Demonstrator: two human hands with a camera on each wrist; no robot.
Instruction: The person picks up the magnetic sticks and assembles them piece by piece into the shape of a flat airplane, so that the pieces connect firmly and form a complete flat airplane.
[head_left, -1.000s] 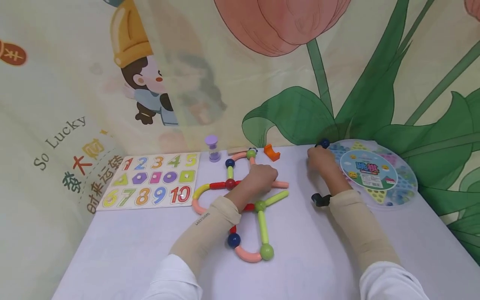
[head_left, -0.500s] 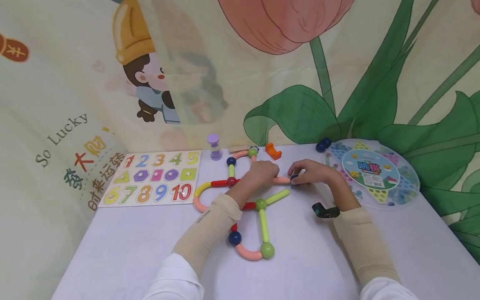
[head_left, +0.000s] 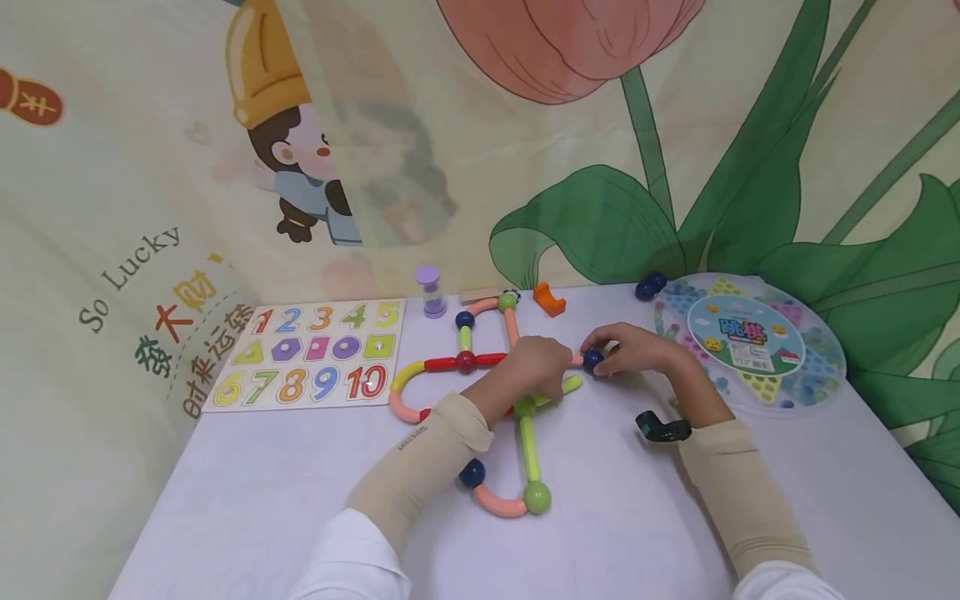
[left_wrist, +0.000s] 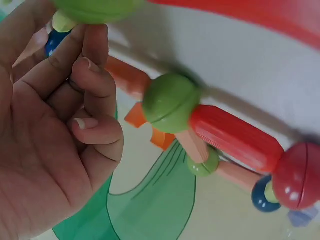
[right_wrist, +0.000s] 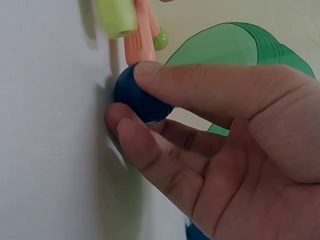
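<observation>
My right hand point(head_left: 633, 350) pinches a dark blue ball point(right_wrist: 137, 97) between thumb and fingers. The ball sits against the end of a pink rod point(right_wrist: 140, 47) on the right side of a magnetic stick-and-ball figure. My left hand point(head_left: 532, 367) reaches over the middle of the figure, thumb and finger pinching a light green rod point(head_left: 572, 384) beside a green ball point(left_wrist: 97, 10); its other fingers are curled. That hand covers the central joint in the head view. Red rods point(left_wrist: 237, 137), a red ball point(head_left: 466, 362) and another green ball point(left_wrist: 171, 102) belong to the figure.
A number and shape puzzle board point(head_left: 307, 354) lies to the left. Behind the figure stand a purple sand timer point(head_left: 431, 292) and an orange arched piece point(head_left: 549, 300). Two spare dark blue balls point(head_left: 650, 286) rest near a round board-game case point(head_left: 750, 342) at the right.
My right hand has brought a dark blue ball from the back right to the pink rod's end. My left hand has shifted from that rod toward the light green one.
</observation>
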